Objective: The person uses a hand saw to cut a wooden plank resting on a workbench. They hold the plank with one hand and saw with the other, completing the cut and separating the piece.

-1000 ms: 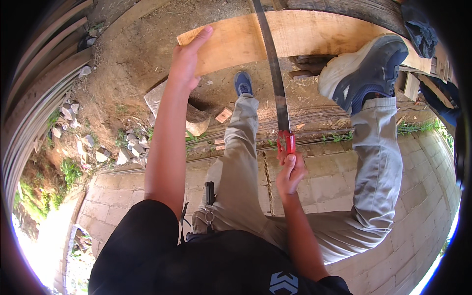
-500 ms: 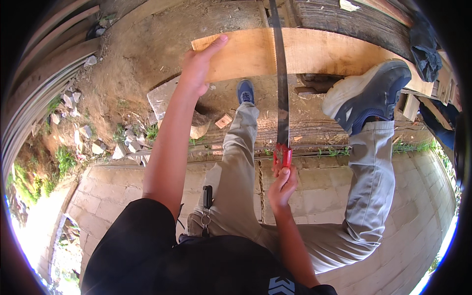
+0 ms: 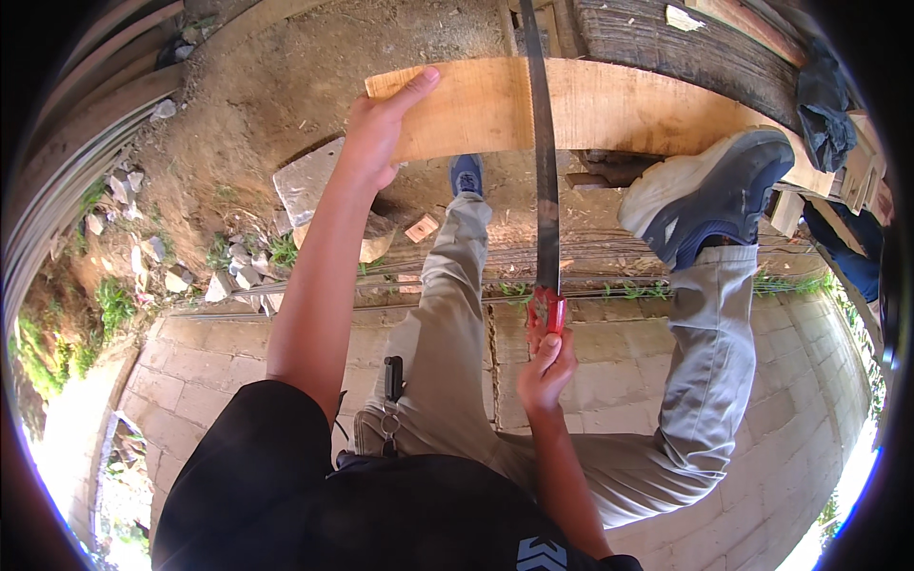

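Note:
A long, pale wooden board [image 3: 466, 109] lies crosswise in front of me. My left hand [image 3: 383, 128] grips its left end, thumb on top and fingers curled under the edge, partly hidden. My right hand [image 3: 548, 369] is closed round the red handle of a handsaw [image 3: 546, 181]. The saw's dark blade points away from me and crosses the board near its middle, with the toothed edge against the wood. My raised right shoe [image 3: 709, 195] presses on the board's right part. My other shoe [image 3: 466, 175] stands on the ground below the board.
A dark weathered timber [image 3: 681, 52] lies behind the board. Below my left hand sits a grey block [image 3: 309, 181], with a broken brick piece [image 3: 422, 226] nearby. Stacked planks [image 3: 90, 124] rise at far left. Thin rods run along the paving [image 3: 257, 347]. A dark cloth or bag [image 3: 824, 109] hangs at right.
My right hand has drawn the saw slightly toward me along the board. The left hand keeps its grip on the board. The whole view has shifted a little.

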{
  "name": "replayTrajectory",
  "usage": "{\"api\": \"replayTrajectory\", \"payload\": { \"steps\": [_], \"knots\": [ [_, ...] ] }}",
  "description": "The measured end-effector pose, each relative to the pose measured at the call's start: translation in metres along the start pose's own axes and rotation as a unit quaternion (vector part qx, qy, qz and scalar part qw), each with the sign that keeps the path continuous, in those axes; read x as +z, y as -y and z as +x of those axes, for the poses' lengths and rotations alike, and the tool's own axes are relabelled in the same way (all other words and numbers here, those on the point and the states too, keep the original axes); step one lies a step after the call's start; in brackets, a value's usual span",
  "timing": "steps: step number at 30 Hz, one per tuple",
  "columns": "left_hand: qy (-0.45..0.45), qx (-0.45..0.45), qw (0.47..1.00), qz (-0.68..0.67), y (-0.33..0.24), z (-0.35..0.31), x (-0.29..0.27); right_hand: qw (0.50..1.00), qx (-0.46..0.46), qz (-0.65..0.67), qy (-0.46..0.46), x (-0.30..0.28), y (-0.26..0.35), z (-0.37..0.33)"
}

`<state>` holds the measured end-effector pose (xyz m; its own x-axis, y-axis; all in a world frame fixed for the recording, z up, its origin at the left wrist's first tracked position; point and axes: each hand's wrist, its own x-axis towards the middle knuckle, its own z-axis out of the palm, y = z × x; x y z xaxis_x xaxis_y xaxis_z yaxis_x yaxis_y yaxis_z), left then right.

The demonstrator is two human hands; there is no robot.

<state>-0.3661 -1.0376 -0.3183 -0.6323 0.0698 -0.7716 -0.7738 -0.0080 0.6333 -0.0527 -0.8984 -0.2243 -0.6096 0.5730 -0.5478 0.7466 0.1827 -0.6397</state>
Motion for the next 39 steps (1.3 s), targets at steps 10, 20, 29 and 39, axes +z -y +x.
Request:
{"api": "replayTrajectory", "payload": {
  "steps": [10, 20, 29, 39],
  "knots": [
    [0.004, -0.016, 1.0, 0.009, -0.002, -0.005, 0.004, 1.0, 0.004, -0.008, 0.005, -0.001, 0.006, -0.008],
    [0.018, 0.011, 1.0, -0.02, 0.008, 0.003, 0.0, 1.0, 0.014, -0.004, -0.001, -0.002, 0.019, -0.01],
    [0.035, 0.0, 0.999, 0.021, 0.004, 0.006, -0.001, 1.0, 0.02, -0.007, -0.01, 0.005, 0.025, -0.009],
    [0.021, 0.019, 1.0, 0.005, 0.005, 0.005, 0.001, 0.999, 0.028, -0.037, -0.012, -0.001, 0.039, -0.014]
  ]
}}
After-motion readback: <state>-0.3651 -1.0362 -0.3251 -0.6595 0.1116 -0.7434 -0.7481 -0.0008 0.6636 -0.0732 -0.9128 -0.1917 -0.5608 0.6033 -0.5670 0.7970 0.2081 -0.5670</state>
